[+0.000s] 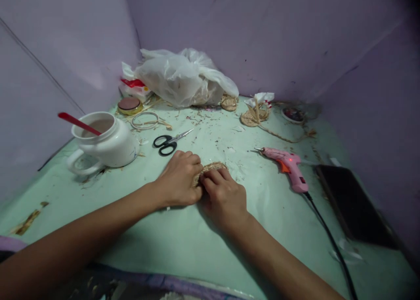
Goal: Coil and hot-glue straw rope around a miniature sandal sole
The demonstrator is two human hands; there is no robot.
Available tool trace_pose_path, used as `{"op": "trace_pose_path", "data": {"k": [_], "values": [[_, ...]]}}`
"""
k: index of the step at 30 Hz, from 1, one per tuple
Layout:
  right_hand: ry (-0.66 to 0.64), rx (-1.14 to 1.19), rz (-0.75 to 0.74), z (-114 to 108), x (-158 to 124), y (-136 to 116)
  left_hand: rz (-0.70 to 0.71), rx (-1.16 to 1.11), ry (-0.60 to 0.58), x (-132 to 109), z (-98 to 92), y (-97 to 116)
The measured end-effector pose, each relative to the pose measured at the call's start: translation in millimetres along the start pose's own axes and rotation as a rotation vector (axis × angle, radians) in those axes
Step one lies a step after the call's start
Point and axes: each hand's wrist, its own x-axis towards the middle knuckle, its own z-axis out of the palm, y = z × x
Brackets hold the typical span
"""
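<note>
Purple walls (pixel 262 37) meet behind a table (pixel 183 238) with a pale green cover. Both hands work at the table's middle, on either side of a woven piece (pixel 215 164). This piece is located between the hands; its curved far edge is exposed above the right fingers, and the remainder is covered.

Left arm: the forearm enters at lower left and extends diagonally forward to the right. The wrist is nearly straight. The left hand (pixel 181 178) lies back upward, fingers curled into a fist around the left end of the piece. Its thumb is hidden.

Right arm: the forearm enters at lower right and extends forward to the left. The right hand (pixel 226 199) has its back upward and its fingers bent, gripping the near side of the piece close to the left knuckles. The two hands are side by side. Whether the piece touches the table cannot be determined.

Adjacent items: scissors (pixel 173 140) lie just beyond the left hand, blades pointing forward and right. A white mug (pixel 113 144) stands to their left. A pink glue gun (pixel 285 159), red light lit, lies right of the right hand, near a phone (pixel 352 206).
</note>
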Motion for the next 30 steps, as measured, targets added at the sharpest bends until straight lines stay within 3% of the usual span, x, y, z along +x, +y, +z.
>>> {"op": "trace_pose_path", "data": {"k": [3,4,6,8,10,12,14,18,23,27,30], "values": [[-0.13,0.182,-0.058,-11.8,0.4,9.4,0.025,-0.037,-0.101,2.0,-9.0,-3.1],[-0.11,0.27,-0.071,-15.8,-0.3,14.2,0.025,-0.06,-0.115,2.5,-11.0,-4.5],[0.058,0.435,-0.013,-22.9,-3.0,25.3,0.001,-0.125,-0.066,2.2,-13.2,-7.7],[0.281,0.564,0.223,-28.2,-6.9,36.9,-0.059,-0.185,0.055,0.1,-14.3,-11.4],[0.352,0.751,0.61,-32.0,-9.9,46.9,-0.15,-0.184,0.117,-3.1,-15.9,-14.7],[0.25,0.97,0.941,-34.6,-10.7,53.0,-0.232,-0.132,0.059,-6.1,-18.2,-15.9],[0.105,1.131,1.09,-36.3,-9.3,53.8,-0.264,-0.081,-0.033,-8.1,-20.2,-14.2],[-0.002,1.293,1.108,-37.2,-4.7,44.7,-0.321,-0.137,-0.122,-10.0,-20.6,-5.5],[0.043,1.484,1.033,-34.9,-2.7,36.5,-0.348,-0.681,-0.317,-11.9,-12.7,3.5],[0.169,1.564,0.994,-29.9,-2.5,35.3,-0.408,-0.848,-0.248,-12.0,-5.3,10.1],[0.16,1.631,1.005,-26.9,-2.8,35.6,-0.541,-0.952,-0.204,-10.4,-4.5,15.9]]}}
